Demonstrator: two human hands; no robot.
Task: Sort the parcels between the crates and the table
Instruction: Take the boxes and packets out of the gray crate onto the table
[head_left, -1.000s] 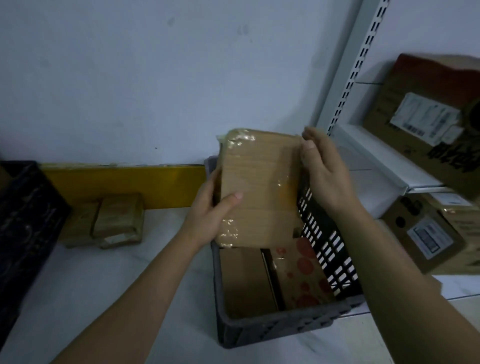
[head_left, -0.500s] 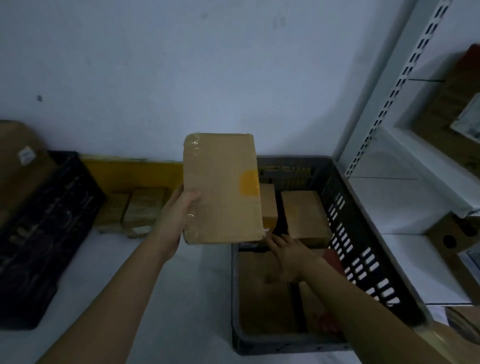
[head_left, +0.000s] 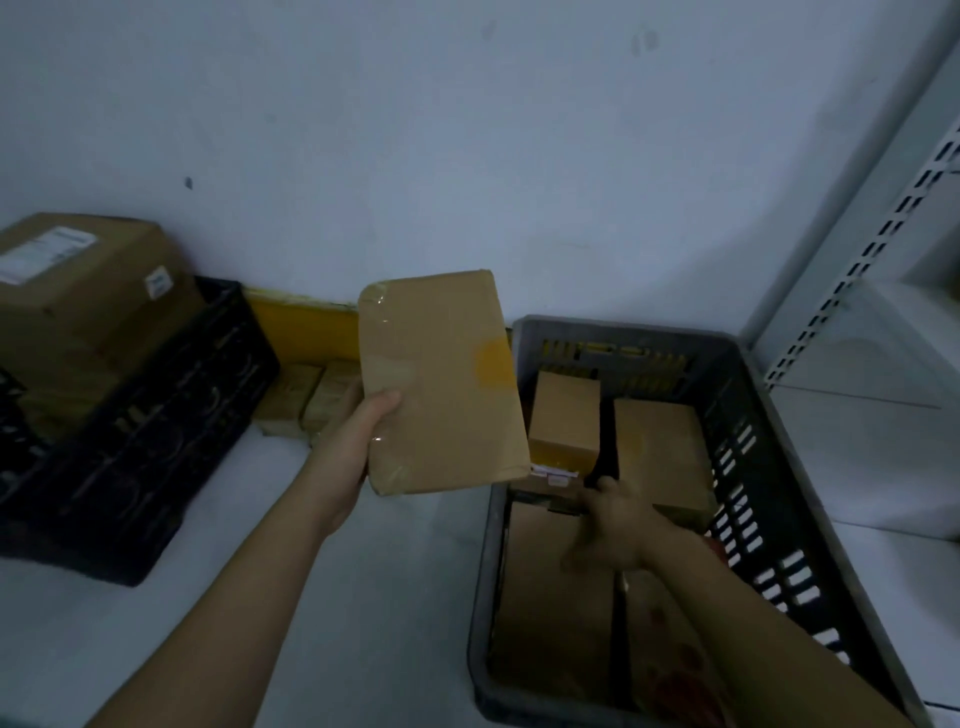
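The white counter (head_left: 363, 597) shows a bare strip between the black crate (head_left: 140, 436) on the left and the grey crate (head_left: 753, 441) on the right, and the person's left forearm crosses that strip. The black crate stands near the wall with a large cardboard box (head_left: 78, 291) resting in its top. Behind the strip, two small parcels (head_left: 306, 400) lie side by side on the counter against a yellow band (head_left: 296, 327) at the foot of the wall. To the right of the grey crate rises a white slotted shelf upright (head_left: 857, 249).

The left hand (head_left: 353, 441) holds a flat brown parcel (head_left: 441, 379) up above the counter, just left of the grey crate's far corner; the thumb lies across its front face near the lower left edge and the fingers are hidden behind it. The parcel is tilted, wrapped in clear glossy tape at its corners, and bears a yellow patch on its right side.

The right hand (head_left: 613, 525) reaches down inside the grey crate, among the brown parcels packed there (a small upright box (head_left: 563, 421) stands just beyond it). It is blurred, so whether its fingers are wide or closed on anything cannot be told
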